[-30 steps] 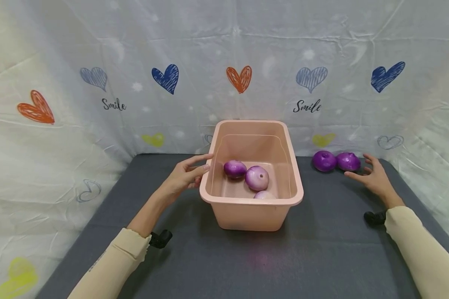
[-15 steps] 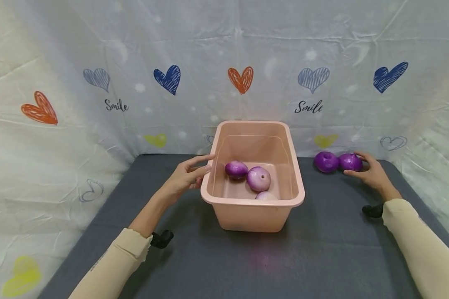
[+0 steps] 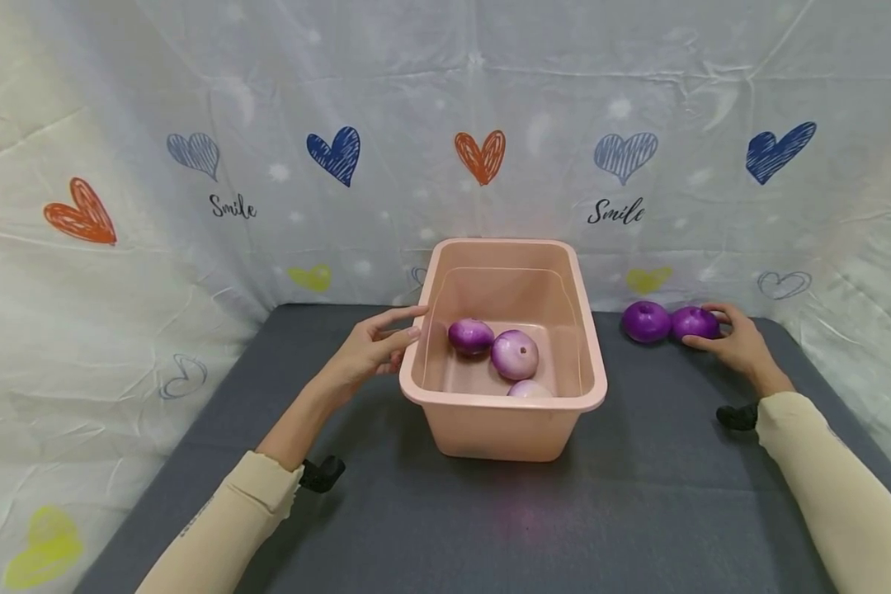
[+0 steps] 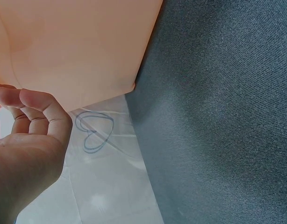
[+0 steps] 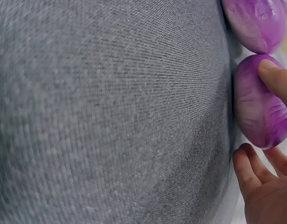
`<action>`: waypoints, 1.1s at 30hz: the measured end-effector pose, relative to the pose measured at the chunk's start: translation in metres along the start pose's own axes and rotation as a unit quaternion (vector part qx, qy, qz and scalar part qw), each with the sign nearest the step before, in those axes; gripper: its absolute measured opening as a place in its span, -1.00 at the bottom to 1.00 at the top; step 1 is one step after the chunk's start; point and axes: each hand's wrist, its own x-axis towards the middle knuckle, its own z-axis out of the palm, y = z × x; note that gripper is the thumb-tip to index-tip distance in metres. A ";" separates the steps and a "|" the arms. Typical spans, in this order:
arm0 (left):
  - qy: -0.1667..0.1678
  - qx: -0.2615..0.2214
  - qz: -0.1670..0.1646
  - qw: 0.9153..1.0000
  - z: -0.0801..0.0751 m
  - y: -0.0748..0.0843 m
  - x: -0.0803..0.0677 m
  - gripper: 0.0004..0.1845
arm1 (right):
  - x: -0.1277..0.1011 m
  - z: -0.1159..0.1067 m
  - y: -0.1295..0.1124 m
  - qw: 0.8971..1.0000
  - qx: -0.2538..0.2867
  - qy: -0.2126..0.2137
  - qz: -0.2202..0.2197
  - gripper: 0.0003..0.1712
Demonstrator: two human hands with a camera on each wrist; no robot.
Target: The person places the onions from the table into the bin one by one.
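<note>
A pink plastic tub (image 3: pixel 501 403) stands mid-table with three purple onions (image 3: pixel 515 354) inside. My left hand (image 3: pixel 408 323) rests against its left rim with relaxed fingers, holding nothing; the left wrist view shows those fingers (image 4: pixel 38 109) loosely bent beside the tub wall (image 4: pixel 78 46). Two more purple onions lie at the table's far right. The left one (image 3: pixel 646 321) lies free. My right hand (image 3: pixel 713 327) curls round the right one (image 3: pixel 690 322). In the right wrist view the thumb (image 5: pixel 276 79) presses on that onion (image 5: pixel 260 112) and the fingers (image 5: pixel 248 168) wrap its other side.
The dark grey table (image 3: pixel 490 511) is walled by a white cloth backdrop (image 3: pixel 267 124) with hearts on the back and both sides. The two outer onions sit close to the back cloth. Black wrist-camera mounts (image 3: pixel 321 473) sit on both forearms.
My right hand has moved forward from just short of the right-hand onion and closed round it. The left hand and the tub have stayed put.
</note>
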 end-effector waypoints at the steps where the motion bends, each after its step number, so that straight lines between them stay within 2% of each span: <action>1: 0.000 -0.001 -0.001 1.000 0.000 0.000 0.000 -0.47 | 0.000 0.000 0.000 1.000 -0.003 0.001 0.001 -0.04; 10: 0.006 0.003 -0.008 1.000 0.000 0.001 0.000 -0.47 | -0.004 0.000 0.001 1.000 -0.005 0.016 0.002 -0.07; 16: 0.006 0.002 -0.008 1.000 0.001 0.001 0.000 -0.47 | -0.007 0.000 0.004 1.000 0.001 0.017 -0.013 -0.09; 26: 0.006 0.006 -0.008 1.000 0.001 0.002 0.001 -0.47 | -0.013 -0.003 0.005 0.998 0.036 0.043 -0.013 -0.09; 33: 0.007 0.005 -0.010 1.000 0.000 0.003 0.002 -0.46 | -0.024 -0.011 0.002 0.996 0.071 0.044 -0.017 -0.07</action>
